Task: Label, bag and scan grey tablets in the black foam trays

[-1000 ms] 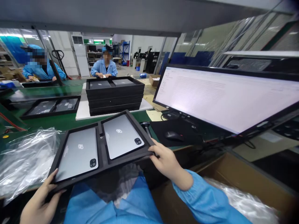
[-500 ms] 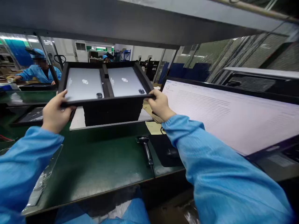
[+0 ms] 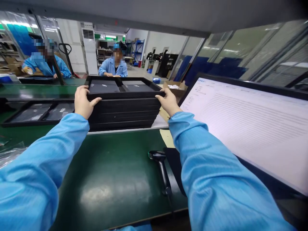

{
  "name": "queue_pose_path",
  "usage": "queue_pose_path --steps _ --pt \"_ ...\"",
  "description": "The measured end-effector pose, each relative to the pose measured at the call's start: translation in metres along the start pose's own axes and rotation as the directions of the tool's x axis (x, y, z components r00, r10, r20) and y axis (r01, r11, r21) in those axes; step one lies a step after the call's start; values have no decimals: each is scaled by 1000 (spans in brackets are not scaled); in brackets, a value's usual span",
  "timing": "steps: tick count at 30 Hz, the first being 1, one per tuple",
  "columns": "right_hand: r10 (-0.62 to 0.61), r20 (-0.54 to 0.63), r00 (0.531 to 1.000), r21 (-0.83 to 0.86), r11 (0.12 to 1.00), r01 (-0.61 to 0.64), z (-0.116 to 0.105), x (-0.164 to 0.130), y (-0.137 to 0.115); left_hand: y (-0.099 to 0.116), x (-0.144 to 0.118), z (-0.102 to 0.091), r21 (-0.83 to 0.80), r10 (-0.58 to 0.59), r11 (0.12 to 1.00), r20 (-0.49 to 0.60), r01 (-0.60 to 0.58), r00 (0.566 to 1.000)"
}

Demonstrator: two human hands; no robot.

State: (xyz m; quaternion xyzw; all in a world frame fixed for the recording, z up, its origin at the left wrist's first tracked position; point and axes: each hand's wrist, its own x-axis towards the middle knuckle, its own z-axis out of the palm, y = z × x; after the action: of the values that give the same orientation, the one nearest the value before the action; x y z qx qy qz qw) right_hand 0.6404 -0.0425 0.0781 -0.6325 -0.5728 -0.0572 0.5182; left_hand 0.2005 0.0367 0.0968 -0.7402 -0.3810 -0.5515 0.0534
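A black two-compartment tray (image 3: 127,95) lies level on top of a stack of black trays (image 3: 125,114). In its left compartment is a grey tablet (image 3: 103,86); a second tablet (image 3: 136,86) lies in the right one. My left hand (image 3: 84,102) grips the tray's near left corner, thumb along the front wall and fingers over the rim. At the near right corner my right hand (image 3: 168,101) holds the tray in the same way. The undersides of both grips are partly hidden.
Left of the stack lies another tray (image 3: 26,122) with wrapped flat items. A barcode scanner (image 3: 163,173) rests on the green table (image 3: 115,173), beside a monitor (image 3: 243,128). Two co-workers sit beyond; a shelf (image 3: 144,14) hangs overhead. Clear plastic (image 3: 12,155) lies at left.
The tray in my hands has come down from a tilted position above the stack and now lies level on it. My view has shifted, showing the second co-worker more fully.
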Motion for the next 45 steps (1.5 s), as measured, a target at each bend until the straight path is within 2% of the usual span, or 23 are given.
queue_pose_path --steps 4,7,9,11,12,13,14,15,16,17,18,19,20,21,22,24,27,29,31,34,37,40,45 --pt "41 -40 998 -84 995 -44 -7 -13 -15 -2 -2 11 8 -56 998 -131 58 990" --pt "12 0 1000 -205 979 -12 -12 -19 -30 -7 -7 13 -4 -52 999 -101 52 994" --pt "-18 8 1000 -308 951 20 -15 -29 -46 -17 -21 5 -19 -10 1000 -47 9 999" --pt "-75 17 997 -382 921 76 -18 -56 -69 -35 -46 -10 2 -23 1000 5 23 1000" --pt "-116 48 992 -396 909 125 -20 -77 -82 -47 -62 -20 40 -70 997 42 69 997" --pt "-161 127 979 -379 904 198 -22 -105 -96 -61 -78 -31 97 -147 986 92 138 985" --pt "-205 262 943 -320 903 286 -25 -139 -109 -76 -94 -42 168 -246 961 157 220 956" --pt "-242 428 871 -237 900 366 -28 -176 -122 -92 -108 -53 248 -361 919 221 306 906" --pt "-263 602 754 -144 893 426 -31 -215 -134 -107 -120 -62 329 -475 863 270 384 837" --pt "-253 760 598 -62 888 455 -34 -254 -145 -122 -129 -70 395 -563 808 299 437 770" --pt "-223 872 436 3 893 451 -36 -289 -154 -135 -135 -76 439 -611 772 318 459 725" --pt "-176 941 290 40 906 421 -37 -319 -163 -148 -138 -79 460 -621 765 338 451 708" --pt "-133 973 191 49 919 391 -38 -344 -170 -160 -139 -80 464 -601 780 369 420 709" --pt "-94 986 135 37 927 372 -37 -361 -175 -170 -137 -78 457 -564 806 406 375 719" --pt "-62 992 109 18 932 363 -35 -373 -179 -180 -135 -74 448 -524 833 449 325 724" --pt "-29 992 121 -19 925 378 -30 -383 -181 -196 -128 -62 454 -482 853 497 257 722" --pt "-51 985 165 -27 899 436 -24 -387 -176 -208 -118 -48 491 -471 846 500 210 727" --pt "-99 973 207 -14 875 483 -24 -391 -169 -210 -112 -46 474 -487 843 469 255 737" --pt "-159 954 253 3 851 525 -26 -398 -161 -209 -107 -50 409 -521 834 361 371 773" --pt "-218 926 309 8 828 561 -27 -407 -152 -207 -104 -67 272 -554 808 54 522 830" --pt "-230 908 351 -7 828 561 -25 -412 -147 -202 -108 -90 204 -509 819 -175 537 843" --pt "-218 902 373 -20 841 541 -23 -412 -150 -189 -119 -109 164 -488 831 -244 531 838" --pt "-117 926 358 -67 884 463 -22 -400 -171 -156 -145 -146 62 -489 849 -281 524 826"
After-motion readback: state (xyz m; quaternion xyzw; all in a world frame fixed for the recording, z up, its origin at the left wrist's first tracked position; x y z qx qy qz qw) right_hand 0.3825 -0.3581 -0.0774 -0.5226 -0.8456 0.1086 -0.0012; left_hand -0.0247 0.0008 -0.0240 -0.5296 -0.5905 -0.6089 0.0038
